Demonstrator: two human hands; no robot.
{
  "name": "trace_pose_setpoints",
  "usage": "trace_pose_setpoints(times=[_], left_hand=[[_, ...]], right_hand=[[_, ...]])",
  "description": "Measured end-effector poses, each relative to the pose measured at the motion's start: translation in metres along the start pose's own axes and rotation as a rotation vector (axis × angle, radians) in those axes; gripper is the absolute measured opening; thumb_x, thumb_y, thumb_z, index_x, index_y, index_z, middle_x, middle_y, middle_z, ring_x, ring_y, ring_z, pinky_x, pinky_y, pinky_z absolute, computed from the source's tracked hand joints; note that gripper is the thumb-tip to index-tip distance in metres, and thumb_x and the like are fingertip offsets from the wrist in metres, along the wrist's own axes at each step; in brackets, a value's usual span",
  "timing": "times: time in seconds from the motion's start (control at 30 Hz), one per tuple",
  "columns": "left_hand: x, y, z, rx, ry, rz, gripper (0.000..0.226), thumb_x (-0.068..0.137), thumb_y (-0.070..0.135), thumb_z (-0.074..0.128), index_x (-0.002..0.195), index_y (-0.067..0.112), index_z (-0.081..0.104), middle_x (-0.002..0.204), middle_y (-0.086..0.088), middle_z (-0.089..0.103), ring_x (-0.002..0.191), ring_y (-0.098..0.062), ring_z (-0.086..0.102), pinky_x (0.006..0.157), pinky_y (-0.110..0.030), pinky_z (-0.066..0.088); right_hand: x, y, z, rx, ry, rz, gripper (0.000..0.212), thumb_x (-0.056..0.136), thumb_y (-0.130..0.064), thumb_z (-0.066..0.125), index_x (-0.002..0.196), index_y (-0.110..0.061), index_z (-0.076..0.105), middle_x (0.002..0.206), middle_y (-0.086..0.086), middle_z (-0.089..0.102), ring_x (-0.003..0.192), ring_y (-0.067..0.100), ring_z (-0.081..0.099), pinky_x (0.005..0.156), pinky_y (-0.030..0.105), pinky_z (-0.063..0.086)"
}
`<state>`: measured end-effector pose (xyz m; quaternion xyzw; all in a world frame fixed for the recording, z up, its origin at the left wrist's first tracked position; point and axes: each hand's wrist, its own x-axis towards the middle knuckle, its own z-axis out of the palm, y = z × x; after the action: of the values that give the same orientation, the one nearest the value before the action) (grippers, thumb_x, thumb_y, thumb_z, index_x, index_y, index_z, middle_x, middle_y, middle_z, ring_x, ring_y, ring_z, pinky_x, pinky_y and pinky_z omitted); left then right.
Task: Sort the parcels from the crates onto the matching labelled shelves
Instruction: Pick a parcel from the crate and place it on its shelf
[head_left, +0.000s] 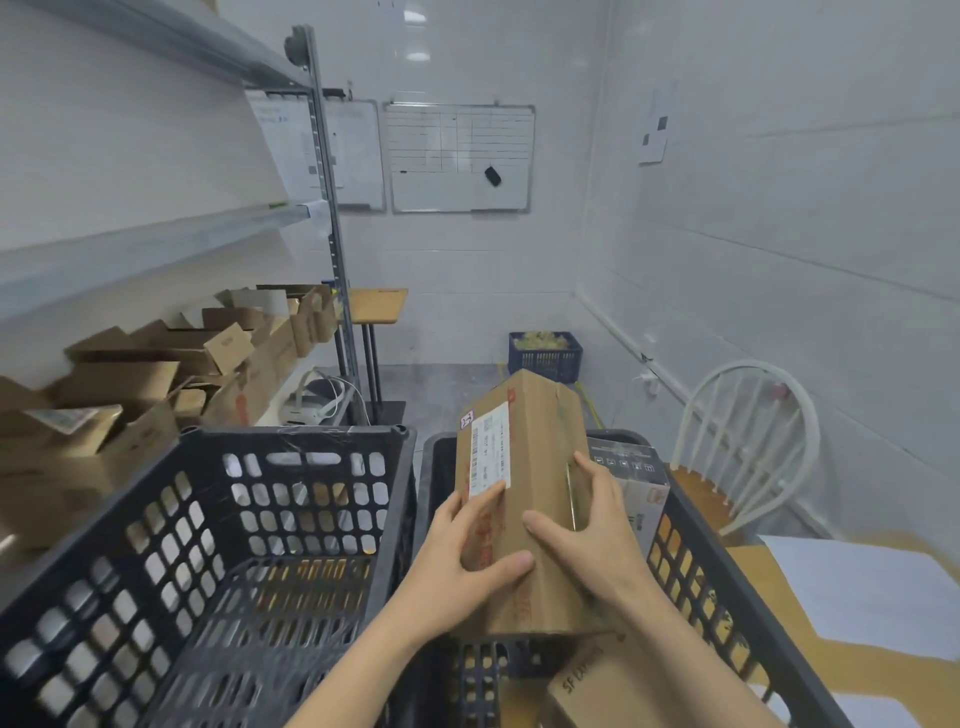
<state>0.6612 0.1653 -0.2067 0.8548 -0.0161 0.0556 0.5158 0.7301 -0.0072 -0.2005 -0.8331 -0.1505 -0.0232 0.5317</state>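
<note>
While left hand (465, 558) and right hand (595, 538) grip a parcel (537, 436) with a barcode label (489, 449), the box (597, 686) below reads "SF".

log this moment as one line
phase: cardboard parcel held over right crate | left grip: holds it by shipping label's lower end | right grip: holds its right edge | shelved: not yet

Bits that are hard to see
The label (488, 452) on the big box (524, 410) is too small to read. That box hides part of the dark box (631, 467) behind. The bottom edge cuts off the low box (608, 691).
</note>
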Motion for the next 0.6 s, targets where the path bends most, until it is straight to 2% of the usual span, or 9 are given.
trace_pose_setpoints(times=[0.1,0.13,0.23,0.3,0.33,0.4,0.43,0.53,0.6], left_hand=[[0.004,-0.006,-0.003,-0.019,0.053,-0.012,0.091,0.068,0.078,0.064,0.145,0.055,0.023,0.157,0.015,0.020,0.144,-0.003,0.021,0.117,-0.031,0.023],[0.006,-0.008,-0.005,-0.055,0.064,-0.038,0.096,0.066,0.079,0.065,0.146,0.055,0.019,0.154,0.017,0.026,0.143,-0.001,0.026,0.117,-0.035,0.029],[0.007,-0.011,-0.006,-0.226,0.058,-0.108,0.114,0.063,0.065,0.079,0.149,0.047,0.007,0.133,0.030,0.047,0.119,0.013,0.050,0.105,-0.027,0.045],[0.007,-0.013,-0.004,-0.254,0.089,-0.145,0.124,0.056,0.066,0.083,0.150,0.046,0.004,0.129,0.031,0.053,0.117,0.008,0.055,0.106,-0.034,0.046],[0.007,-0.015,-0.003,-0.258,0.105,-0.148,0.122,0.055,0.065,0.085,0.149,0.046,0.009,0.125,0.032,0.056,0.115,0.008,0.056,0.105,-0.034,0.046],[0.006,-0.016,-0.001,-0.241,0.121,-0.129,0.104,0.058,0.056,0.087,0.139,0.053,0.021,0.119,0.033,0.059,0.109,0.011,0.058,0.098,-0.027,0.048],[0.006,-0.015,0.000,-0.230,0.126,-0.128,0.103,0.059,0.056,0.087,0.138,0.054,0.021,0.120,0.032,0.059,0.109,0.011,0.058,0.098,-0.027,0.048],[0.008,-0.016,0.001,-0.205,0.146,-0.127,0.121,0.055,0.064,0.084,0.150,0.045,0.011,0.127,0.029,0.056,0.115,0.008,0.055,0.106,-0.036,0.046],[0.008,-0.017,0.002,-0.187,0.168,-0.143,0.122,0.059,0.061,0.084,0.151,0.044,0.006,0.128,0.031,0.052,0.117,0.010,0.052,0.107,-0.033,0.044]], right_hand=[[0.003,-0.004,-0.002,0.048,-0.001,-0.032,0.091,0.070,-0.048,0.075,0.144,-0.035,0.024,0.142,-0.016,0.029,0.128,0.002,0.034,0.101,0.028,0.037],[0.005,-0.006,-0.002,0.083,-0.006,-0.026,0.093,0.068,-0.052,0.073,0.144,-0.035,0.025,0.142,-0.016,0.031,0.127,0.001,0.035,0.099,0.028,0.038],[0.009,-0.006,-0.002,0.110,-0.046,-0.023,0.098,0.063,-0.062,0.069,0.146,-0.036,0.024,0.145,-0.015,0.034,0.130,0.003,0.039,0.104,0.038,0.043],[0.009,-0.004,-0.001,0.095,-0.072,-0.016,0.099,0.064,-0.066,0.066,0.148,-0.035,0.023,0.149,-0.015,0.032,0.134,0.005,0.036,0.108,0.044,0.040],[0.009,-0.002,0.000,0.076,-0.073,-0.011,0.100,0.064,-0.068,0.062,0.149,-0.034,0.022,0.153,-0.014,0.027,0.138,0.005,0.031,0.112,0.044,0.035],[0.007,0.001,-0.001,-0.009,-0.068,-0.020,0.101,0.064,-0.073,0.052,0.151,-0.032,0.020,0.154,-0.014,0.018,0.142,0.004,0.015,0.117,0.039,0.023],[0.006,0.002,-0.001,-0.055,-0.062,-0.032,0.102,0.063,-0.076,0.046,0.151,-0.033,0.018,0.150,-0.015,0.017,0.140,0.001,0.011,0.115,0.036,0.022],[0.005,0.004,-0.001,-0.102,-0.024,-0.078,0.097,0.066,-0.079,0.038,0.150,-0.035,0.019,0.132,-0.015,0.023,0.126,-0.004,0.022,0.102,0.022,0.028],[0.005,0.006,0.001,-0.104,-0.004,-0.111,0.083,0.078,-0.074,0.041,0.149,-0.036,0.022,0.129,-0.016,0.030,0.119,-0.011,0.030,0.097,0.019,0.032]])
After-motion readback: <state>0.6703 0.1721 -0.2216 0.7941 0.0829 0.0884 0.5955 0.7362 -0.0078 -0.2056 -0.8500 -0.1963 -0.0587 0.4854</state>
